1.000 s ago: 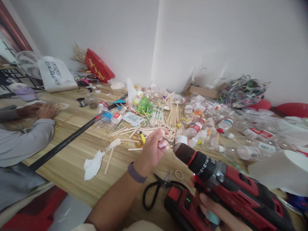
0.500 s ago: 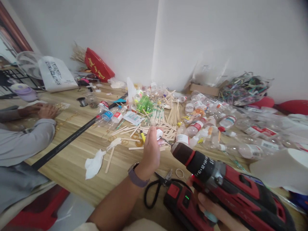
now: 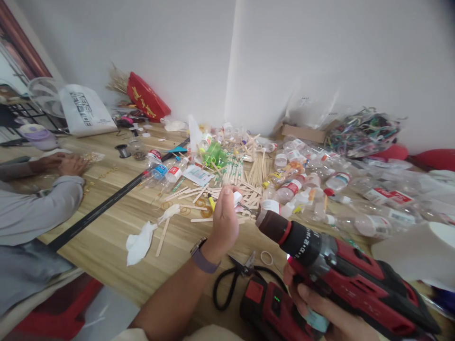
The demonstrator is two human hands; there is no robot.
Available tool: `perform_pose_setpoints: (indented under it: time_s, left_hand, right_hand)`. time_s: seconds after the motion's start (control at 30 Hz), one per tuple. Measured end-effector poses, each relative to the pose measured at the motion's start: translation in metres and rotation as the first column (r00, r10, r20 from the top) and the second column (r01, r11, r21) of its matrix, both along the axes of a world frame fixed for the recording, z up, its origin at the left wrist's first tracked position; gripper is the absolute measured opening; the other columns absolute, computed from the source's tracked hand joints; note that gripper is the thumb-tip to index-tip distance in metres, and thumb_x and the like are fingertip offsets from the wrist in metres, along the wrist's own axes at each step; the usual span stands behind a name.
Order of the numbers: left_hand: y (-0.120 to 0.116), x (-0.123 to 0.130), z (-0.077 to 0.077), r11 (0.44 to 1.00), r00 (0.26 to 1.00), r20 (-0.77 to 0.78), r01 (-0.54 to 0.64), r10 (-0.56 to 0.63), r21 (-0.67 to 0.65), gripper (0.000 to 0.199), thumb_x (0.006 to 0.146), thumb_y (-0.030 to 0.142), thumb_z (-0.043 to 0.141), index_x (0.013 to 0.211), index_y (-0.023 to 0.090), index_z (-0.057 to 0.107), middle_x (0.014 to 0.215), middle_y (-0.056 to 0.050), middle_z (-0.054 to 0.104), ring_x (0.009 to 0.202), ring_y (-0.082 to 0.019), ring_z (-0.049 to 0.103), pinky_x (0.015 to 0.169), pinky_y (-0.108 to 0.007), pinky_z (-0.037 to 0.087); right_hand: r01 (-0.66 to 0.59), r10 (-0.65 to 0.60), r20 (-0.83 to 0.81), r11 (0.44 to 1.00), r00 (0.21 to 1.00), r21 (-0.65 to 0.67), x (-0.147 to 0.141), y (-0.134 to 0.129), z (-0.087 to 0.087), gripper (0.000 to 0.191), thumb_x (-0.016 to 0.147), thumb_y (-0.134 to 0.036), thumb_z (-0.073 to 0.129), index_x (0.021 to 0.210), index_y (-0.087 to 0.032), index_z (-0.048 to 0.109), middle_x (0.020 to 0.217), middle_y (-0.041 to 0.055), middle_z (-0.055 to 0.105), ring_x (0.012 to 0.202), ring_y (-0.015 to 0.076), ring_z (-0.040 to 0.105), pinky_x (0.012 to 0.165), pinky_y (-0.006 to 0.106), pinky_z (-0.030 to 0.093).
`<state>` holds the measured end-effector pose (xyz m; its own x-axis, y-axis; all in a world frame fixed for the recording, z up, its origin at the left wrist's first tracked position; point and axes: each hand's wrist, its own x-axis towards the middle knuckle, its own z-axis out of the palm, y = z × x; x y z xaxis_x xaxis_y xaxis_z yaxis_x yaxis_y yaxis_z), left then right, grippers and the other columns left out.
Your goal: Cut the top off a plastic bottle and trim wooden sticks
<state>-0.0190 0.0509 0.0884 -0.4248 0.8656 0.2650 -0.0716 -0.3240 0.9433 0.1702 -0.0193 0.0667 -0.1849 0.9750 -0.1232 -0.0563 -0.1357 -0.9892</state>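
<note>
The left hand over there is pinching a small white piece, while the right hand is wrapped around the handle of a red-and-black cordless drill, its bit aimed at that piece; whether they touch I can't tell. Black-handled scissors lie on the bench beside the drill's battery. Farther out, wooden sticks lie scattered, clear plastic bottles crowd the right, and a co-worker's hands are at far left
</note>
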Motion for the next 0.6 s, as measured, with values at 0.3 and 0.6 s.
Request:
perform_pose_setpoints:
  time_s: [0.3, 0.6]
  left_hand:
    - [0.0, 0.002, 0.001, 1.0, 0.995, 0.101, 0.023, -0.023, 0.005, 0.027, 0.093, 0.01, 0.039, 0.075, 0.02, 0.055, 0.071, -0.002, 0.049, 0.065, -0.016, 0.045, 0.063, -0.026, 0.039]
    - [0.003, 0.0, -0.012, 0.997, 0.972, 0.223, 0.072, -0.077, 0.03, 0.026, 0.097, 0.024, 0.045, 0.076, 0.02, 0.06, 0.069, -0.002, 0.051, 0.066, -0.017, 0.048, 0.06, -0.025, 0.039]
  right_hand:
    - [-0.092, 0.092, 0.005, 0.996, 0.996, -0.005, 0.008, 0.007, -0.011, 0.046, 0.068, -0.061, 0.076, 0.074, -0.017, 0.067, 0.049, -0.0001, 0.047, 0.044, 0.0115, 0.039, 0.044, 0.025, 0.028]
    - [-0.026, 0.026, 0.001, 1.0, 1.0, 0.016, 0.014, 0.003, -0.014, 0.033, 0.069, -0.048, 0.081, 0.076, -0.017, 0.071, 0.052, 0.0012, 0.054, 0.047, 0.0134, 0.047, 0.045, 0.025, 0.039]
